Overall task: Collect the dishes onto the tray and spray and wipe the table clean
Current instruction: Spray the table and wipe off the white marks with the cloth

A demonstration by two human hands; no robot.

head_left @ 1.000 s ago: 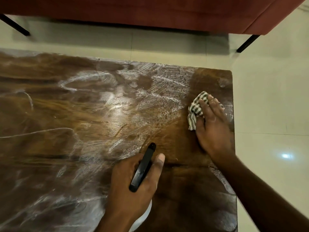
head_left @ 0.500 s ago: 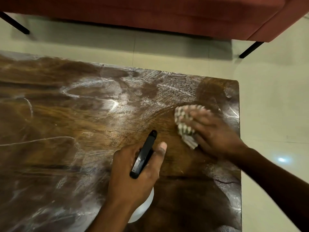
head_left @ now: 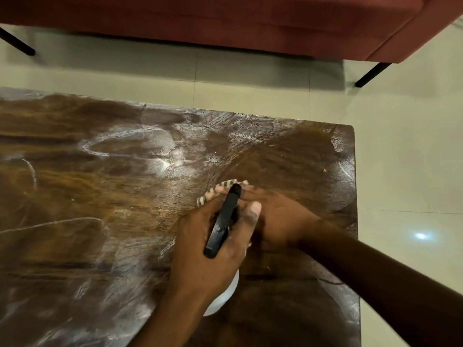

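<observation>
— Dishes gone?
— None in sight on the table (head_left: 75, 201). Right hand (head_left: 278, 216) presses the striped cloth (head_left: 226, 184) at centre frame; left hand (head_left: 215, 246) grips the spray bottle (head_left: 223, 224).
— Much left?
— I'd say so: right corner looks wiped, white smears cover the left.

Left hand (head_left: 213, 249) grips black-headed white spray bottle (head_left: 221, 224) above dark wooden streaked surface (head_left: 100, 196); right hand (head_left: 280, 219) just behind bottle presses striped cloth (head_left: 220, 190) onto surface.
</observation>
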